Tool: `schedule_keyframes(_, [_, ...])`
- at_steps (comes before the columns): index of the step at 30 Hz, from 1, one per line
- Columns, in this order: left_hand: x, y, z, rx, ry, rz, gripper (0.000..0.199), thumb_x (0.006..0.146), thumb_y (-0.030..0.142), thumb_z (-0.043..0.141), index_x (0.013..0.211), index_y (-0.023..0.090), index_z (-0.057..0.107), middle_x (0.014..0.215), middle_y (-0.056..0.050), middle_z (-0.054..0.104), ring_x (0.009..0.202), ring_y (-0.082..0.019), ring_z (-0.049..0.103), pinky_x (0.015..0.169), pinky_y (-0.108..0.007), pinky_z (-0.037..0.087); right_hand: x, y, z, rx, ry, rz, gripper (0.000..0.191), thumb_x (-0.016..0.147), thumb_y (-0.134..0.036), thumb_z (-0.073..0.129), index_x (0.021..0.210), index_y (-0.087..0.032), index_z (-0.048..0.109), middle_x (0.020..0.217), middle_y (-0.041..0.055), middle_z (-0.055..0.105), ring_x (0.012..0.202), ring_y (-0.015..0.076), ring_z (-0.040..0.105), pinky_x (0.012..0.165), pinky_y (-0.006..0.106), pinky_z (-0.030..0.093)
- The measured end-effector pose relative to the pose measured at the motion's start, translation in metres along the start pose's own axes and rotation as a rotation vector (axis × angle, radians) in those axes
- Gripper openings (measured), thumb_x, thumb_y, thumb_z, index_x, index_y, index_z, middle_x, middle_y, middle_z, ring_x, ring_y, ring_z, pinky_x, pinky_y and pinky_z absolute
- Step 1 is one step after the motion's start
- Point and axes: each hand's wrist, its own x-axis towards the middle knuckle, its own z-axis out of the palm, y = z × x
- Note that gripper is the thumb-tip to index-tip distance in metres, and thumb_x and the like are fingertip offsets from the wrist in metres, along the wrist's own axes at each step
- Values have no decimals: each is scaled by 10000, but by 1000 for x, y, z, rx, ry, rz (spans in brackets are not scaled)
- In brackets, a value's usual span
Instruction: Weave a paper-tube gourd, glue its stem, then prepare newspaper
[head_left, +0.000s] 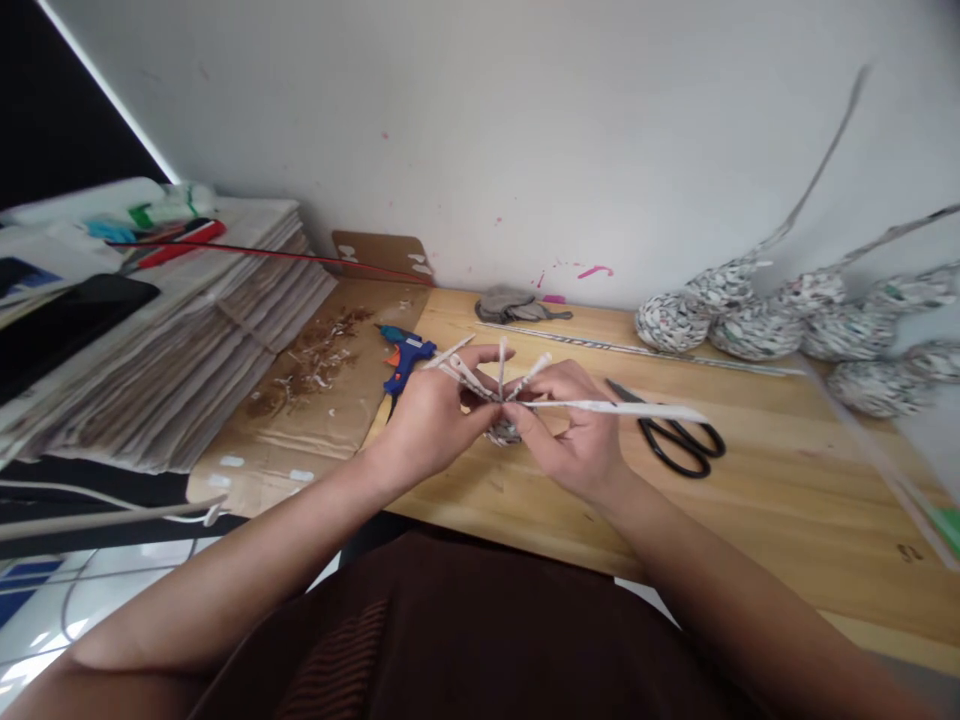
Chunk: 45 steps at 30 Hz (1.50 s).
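Observation:
A small woven paper piece is held above the wooden table, with several paper strips standing up from it in a fan. My left hand is closed on its left side, thumb at the base of the strips. From the right, my right hand pinches at the same spot, where a long white paper strip runs out to the right across the fingers. Most of the woven piece is hidden behind both hands.
Black scissors lie right of my hands. A blue glue gun rests on cardboard at left, beside stacked newspapers. Behind are a grey cloth, a long paper rod and several woven gourd shapes.

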Motion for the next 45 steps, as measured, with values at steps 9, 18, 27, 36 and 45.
schedule_keyframes(9, [-4, 13, 3, 201, -60, 140, 317, 870, 210, 680, 1185, 176, 670, 1029, -79, 787, 891, -210, 755, 759, -301, 571, -10, -3, 10, 407, -12, 423, 200, 911, -334, 664, 786, -217, 561, 662, -26, 585, 576, 127, 549, 536, 272, 450])
schedule_keyframes(18, [-2, 12, 6, 225, -7, 226, 304, 851, 76, 613, 1086, 236, 724, 973, -19, 785, 891, -195, 742, 760, -289, 558, -12, 2, 12, 328, -6, 338, 136, 920, -318, 653, 846, -206, 628, 788, 21, 644, 713, 153, 592, 651, 303, 486])
schedule_keyframes(27, [1, -20, 0, -147, 70, 15, 326, 791, 146, 720, 1113, 199, 721, 871, -30, 771, 768, -179, 725, 743, -304, 593, -10, 8, 14, 210, -23, 246, 275, 848, -322, 757, 1091, -254, 646, 1119, 61, 685, 996, 215, 650, 774, 350, 537])
schedule_keyframes(36, [15, -36, -72, -268, 263, -98, 286, 704, 245, 842, 974, 191, 763, 832, -27, 766, 739, -176, 709, 708, -311, 595, -24, 23, 25, -21, -176, 207, 416, 866, -310, 738, 1247, -250, 583, 1221, 93, 687, 1119, 255, 643, 878, 424, 547])
schedule_keyframes(45, [90, -48, -103, -581, 349, 53, 410, 637, 314, 906, 993, 232, 720, 748, 75, 713, 714, -114, 655, 746, -315, 538, -22, 42, 27, -214, -232, 125, 121, 924, -209, 632, 1042, -219, 657, 971, 76, 730, 949, 246, 642, 858, 441, 525])
